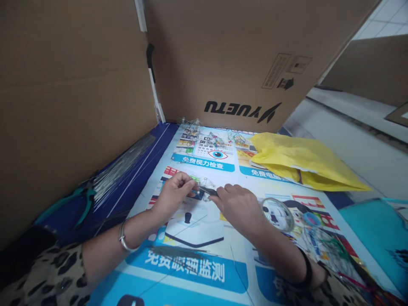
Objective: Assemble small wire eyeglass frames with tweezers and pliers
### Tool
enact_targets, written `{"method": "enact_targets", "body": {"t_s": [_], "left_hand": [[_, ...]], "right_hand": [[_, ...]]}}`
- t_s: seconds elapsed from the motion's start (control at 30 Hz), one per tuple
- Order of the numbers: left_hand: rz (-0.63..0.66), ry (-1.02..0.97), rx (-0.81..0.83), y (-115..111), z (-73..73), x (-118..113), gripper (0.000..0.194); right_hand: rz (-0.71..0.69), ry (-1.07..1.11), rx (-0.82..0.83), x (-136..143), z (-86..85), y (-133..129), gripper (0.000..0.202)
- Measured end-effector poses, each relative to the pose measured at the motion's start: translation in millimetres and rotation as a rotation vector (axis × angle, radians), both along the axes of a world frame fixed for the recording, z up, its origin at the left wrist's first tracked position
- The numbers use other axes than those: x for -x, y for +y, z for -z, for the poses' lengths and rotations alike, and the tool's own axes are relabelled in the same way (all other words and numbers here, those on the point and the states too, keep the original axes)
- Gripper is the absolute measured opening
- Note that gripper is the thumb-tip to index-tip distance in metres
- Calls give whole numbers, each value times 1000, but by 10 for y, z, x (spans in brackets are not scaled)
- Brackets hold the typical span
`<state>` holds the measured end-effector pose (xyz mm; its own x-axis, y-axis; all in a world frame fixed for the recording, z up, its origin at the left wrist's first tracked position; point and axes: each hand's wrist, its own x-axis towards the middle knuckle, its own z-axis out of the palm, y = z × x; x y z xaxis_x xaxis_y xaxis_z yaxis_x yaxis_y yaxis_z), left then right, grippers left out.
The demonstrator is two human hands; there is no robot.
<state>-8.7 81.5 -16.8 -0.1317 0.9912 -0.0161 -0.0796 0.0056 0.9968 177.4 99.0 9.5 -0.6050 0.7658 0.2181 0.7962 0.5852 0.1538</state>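
My right hand (240,208) is wrapped around dark-handled pliers (208,191), their narrow metal jaws pointing left. Close to those jaws, my left hand (178,191) pinches thin wire with thumb and forefinger; the wire's exact shape is too fine to make out. A loose tangle of clear beads and wire (207,182) shows just behind the jaws. Cut lengths of dark wire (181,251) lie on the printed poster (191,221) below my hands.
Cardboard walls (223,55) stand behind and at left. On the left lie a bundle of straight wires (119,170) and teal-handled pliers (84,199). To the right are a yellow bag (299,159), a round clear container (277,214), tangled coloured strands (325,246) and a teal bag (376,233).
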Motion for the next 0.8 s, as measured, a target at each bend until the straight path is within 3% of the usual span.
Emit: {"method": "enact_targets", "body": {"t_s": [0.2,0.53,0.7,0.8], "left_hand": [[-4,-47,-21,-3,3,-6,17],[-24,-11,-38,-23,-41,-20,18],[-52,13,-69,-22,-55,-19,18],[-81,36,-99,-22,-45,-14,18]], "right_hand": [[30,-10,62,-5,-31,-4,37],[84,43,408,18,-132,49,41],[74,167,504,-14,-156,57,41],[81,337,668,-38,-161,47,46]]}}
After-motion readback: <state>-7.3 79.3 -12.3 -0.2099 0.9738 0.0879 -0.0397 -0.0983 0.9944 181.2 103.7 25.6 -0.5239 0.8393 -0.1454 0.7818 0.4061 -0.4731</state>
